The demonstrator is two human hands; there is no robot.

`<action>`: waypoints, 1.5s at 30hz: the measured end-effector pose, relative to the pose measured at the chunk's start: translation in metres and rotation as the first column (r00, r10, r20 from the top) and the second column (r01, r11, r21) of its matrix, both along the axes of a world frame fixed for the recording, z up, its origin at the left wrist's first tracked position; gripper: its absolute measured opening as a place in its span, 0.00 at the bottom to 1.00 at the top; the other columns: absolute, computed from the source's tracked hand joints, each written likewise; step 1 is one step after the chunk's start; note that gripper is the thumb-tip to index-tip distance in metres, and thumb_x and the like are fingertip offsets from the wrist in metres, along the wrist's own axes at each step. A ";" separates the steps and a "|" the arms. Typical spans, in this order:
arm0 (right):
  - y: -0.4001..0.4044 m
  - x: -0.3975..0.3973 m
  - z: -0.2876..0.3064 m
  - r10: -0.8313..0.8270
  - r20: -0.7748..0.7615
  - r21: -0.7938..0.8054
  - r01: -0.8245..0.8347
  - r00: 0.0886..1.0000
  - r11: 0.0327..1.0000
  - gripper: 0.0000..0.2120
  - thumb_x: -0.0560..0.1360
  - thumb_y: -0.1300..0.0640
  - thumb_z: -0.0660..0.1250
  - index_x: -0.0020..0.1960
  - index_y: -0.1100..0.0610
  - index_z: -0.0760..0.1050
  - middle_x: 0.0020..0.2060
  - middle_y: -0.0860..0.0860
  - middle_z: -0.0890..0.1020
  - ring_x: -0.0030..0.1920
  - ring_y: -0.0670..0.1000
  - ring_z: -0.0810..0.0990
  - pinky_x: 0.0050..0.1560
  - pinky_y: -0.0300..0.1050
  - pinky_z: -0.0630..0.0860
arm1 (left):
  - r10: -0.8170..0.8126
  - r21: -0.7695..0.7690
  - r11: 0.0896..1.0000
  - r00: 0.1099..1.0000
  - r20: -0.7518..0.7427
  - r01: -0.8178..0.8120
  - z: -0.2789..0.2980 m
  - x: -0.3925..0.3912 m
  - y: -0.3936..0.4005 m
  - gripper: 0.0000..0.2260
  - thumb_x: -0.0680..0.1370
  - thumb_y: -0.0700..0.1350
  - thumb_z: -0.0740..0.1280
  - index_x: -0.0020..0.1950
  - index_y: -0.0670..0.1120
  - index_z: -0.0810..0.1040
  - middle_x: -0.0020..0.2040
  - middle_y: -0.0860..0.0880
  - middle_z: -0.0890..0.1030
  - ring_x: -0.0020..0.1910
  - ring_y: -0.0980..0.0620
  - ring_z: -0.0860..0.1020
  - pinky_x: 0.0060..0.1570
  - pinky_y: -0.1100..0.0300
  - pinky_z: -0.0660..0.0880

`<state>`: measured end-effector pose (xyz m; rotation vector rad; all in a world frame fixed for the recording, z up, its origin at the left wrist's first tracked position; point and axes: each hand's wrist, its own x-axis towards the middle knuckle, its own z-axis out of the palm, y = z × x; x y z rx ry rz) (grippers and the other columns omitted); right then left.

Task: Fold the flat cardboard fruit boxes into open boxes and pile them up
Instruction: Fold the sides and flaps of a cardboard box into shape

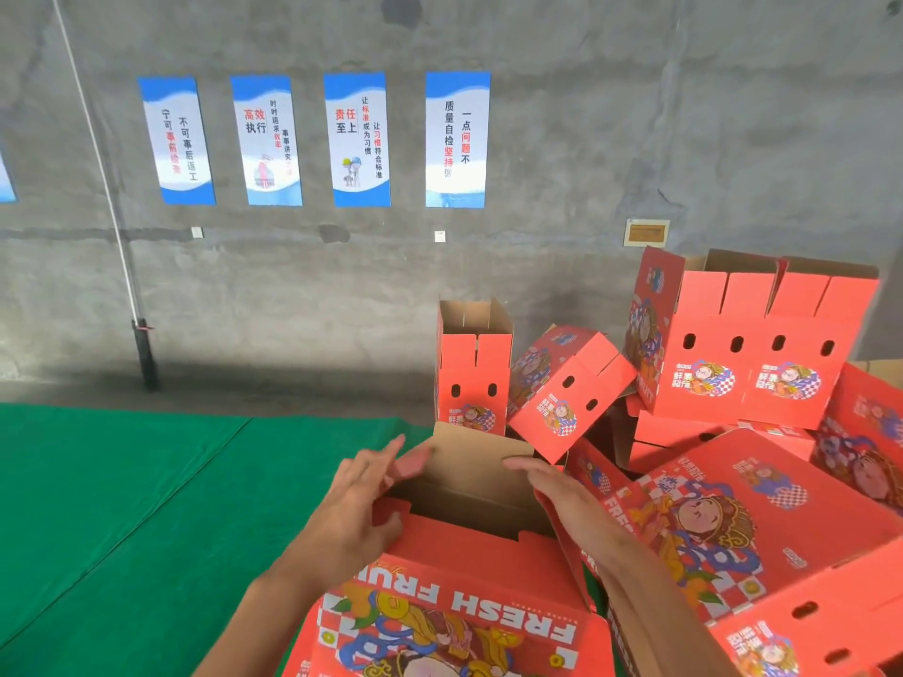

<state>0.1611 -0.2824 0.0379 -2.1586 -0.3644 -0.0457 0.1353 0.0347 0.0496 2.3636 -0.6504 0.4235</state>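
A red printed fruit box point(454, 593) with "FRESH FRUIT" on its side stands partly formed in front of me, its brown inside point(469, 476) showing. My left hand point(361, 500) lies against its left end flap with straight fingers. My right hand point(562, 495) presses on the right end flap, fingers extended. To the right rises a loose pile of folded open red boxes point(747, 349), some upright and some tipped over.
The box sits on a table covered in green cloth point(122, 505), which stretches away to the left. Behind is a grey concrete wall with several blue and white posters point(356, 139) and a thin pole point(141, 344) at the left.
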 end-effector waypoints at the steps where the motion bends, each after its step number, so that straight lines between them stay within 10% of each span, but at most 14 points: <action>1: -0.003 0.000 0.000 0.026 -0.038 0.000 -0.026 0.999 1.000 0.19 0.81 0.40 0.54 0.70 0.27 0.70 0.69 0.26 0.70 0.69 0.31 0.66 0.70 0.41 0.61 | -0.002 0.052 0.999 1.000 -0.017 0.003 0.000 0.001 -0.001 0.33 0.77 0.49 0.65 0.80 0.65 0.58 0.57 0.62 0.70 0.60 0.57 0.68 0.63 0.57 0.69; 8: -0.001 -0.016 -0.016 -0.007 0.126 0.031 0.003 0.992 1.000 0.45 0.79 0.56 0.72 0.79 0.28 0.46 0.66 0.17 0.65 0.67 0.21 0.62 0.62 0.22 0.64 | 0.089 0.237 0.969 0.991 -0.102 -0.063 -0.009 0.010 -0.007 0.15 0.83 0.63 0.52 0.60 0.66 0.76 0.63 0.77 0.63 0.68 0.69 0.60 0.64 0.54 0.70; 11: 0.004 -0.026 -0.015 -0.052 0.088 0.111 0.042 0.995 0.993 0.27 0.81 0.41 0.68 0.77 0.34 0.64 0.67 0.30 0.76 0.69 0.33 0.71 0.69 0.39 0.68 | 0.125 0.170 0.980 0.983 -0.135 -0.101 -0.008 0.014 -0.011 0.07 0.82 0.53 0.62 0.60 0.62 0.74 0.64 0.69 0.65 0.68 0.64 0.62 0.68 0.50 0.69; 15: 0.003 -0.031 -0.011 0.007 -0.093 0.105 0.003 0.996 0.994 0.28 0.77 0.23 0.48 0.61 0.32 0.81 0.61 0.28 0.80 0.63 0.30 0.75 0.65 0.37 0.65 | 0.089 0.049 0.996 0.967 -0.239 -0.079 -0.005 0.016 -0.009 0.24 0.80 0.47 0.63 0.74 0.64 0.62 0.73 0.59 0.66 0.72 0.56 0.64 0.75 0.50 0.63; 18: 0.004 -0.029 -0.009 0.045 -0.070 -0.151 -0.055 0.997 0.987 0.26 0.70 0.19 0.58 0.66 0.24 0.72 0.66 0.28 0.75 0.66 0.35 0.74 0.68 0.42 0.71 | 0.084 0.001 0.996 0.922 -0.378 -0.090 -0.001 0.018 -0.013 0.20 0.83 0.56 0.53 0.76 0.67 0.63 0.78 0.59 0.64 0.76 0.56 0.61 0.77 0.51 0.58; 27: 0.024 -0.017 -0.006 -0.067 -0.043 -0.456 0.040 0.997 0.889 0.35 0.71 0.31 0.72 0.73 0.41 0.69 0.67 0.43 0.76 0.64 0.48 0.75 0.68 0.52 0.73 | 0.495 0.545 0.776 0.841 -0.217 -0.316 0.020 0.015 -0.055 0.43 0.68 0.70 0.73 0.78 0.58 0.62 0.74 0.53 0.65 0.66 0.44 0.76 0.62 0.47 0.74; 34: 0.014 -0.025 -0.002 -0.406 0.102 -0.338 0.415 0.908 0.845 0.35 0.79 0.29 0.41 0.39 0.53 0.74 0.41 0.52 0.81 0.48 0.57 0.80 0.57 0.56 0.77 | 0.517 0.490 0.789 0.832 -0.201 -0.371 0.014 0.019 -0.038 0.31 0.79 0.72 0.50 0.78 0.59 0.63 0.76 0.48 0.67 0.69 0.42 0.74 0.66 0.42 0.72; 40: 0.006 -0.026 -0.001 -0.375 -0.550 -0.004 0.447 0.746 0.894 0.31 0.82 0.35 0.50 0.55 0.59 0.79 0.42 0.57 0.88 0.38 0.58 0.88 0.38 0.53 0.85 | 0.633 0.417 0.752 0.734 -0.245 -0.510 0.020 0.031 -0.005 0.31 0.78 0.72 0.55 0.75 0.57 0.69 0.70 0.47 0.75 0.66 0.43 0.77 0.62 0.46 0.73; 45: 0.021 -0.041 0.002 -0.201 -0.752 -0.033 0.269 0.628 0.963 0.23 0.81 0.44 0.57 0.58 0.64 0.75 0.44 0.65 0.87 0.44 0.63 0.88 0.42 0.56 0.86 | 0.690 0.372 0.716 0.677 -0.254 -0.590 0.025 0.033 0.013 0.29 0.80 0.69 0.57 0.74 0.54 0.71 0.68 0.47 0.78 0.65 0.44 0.77 0.61 0.50 0.74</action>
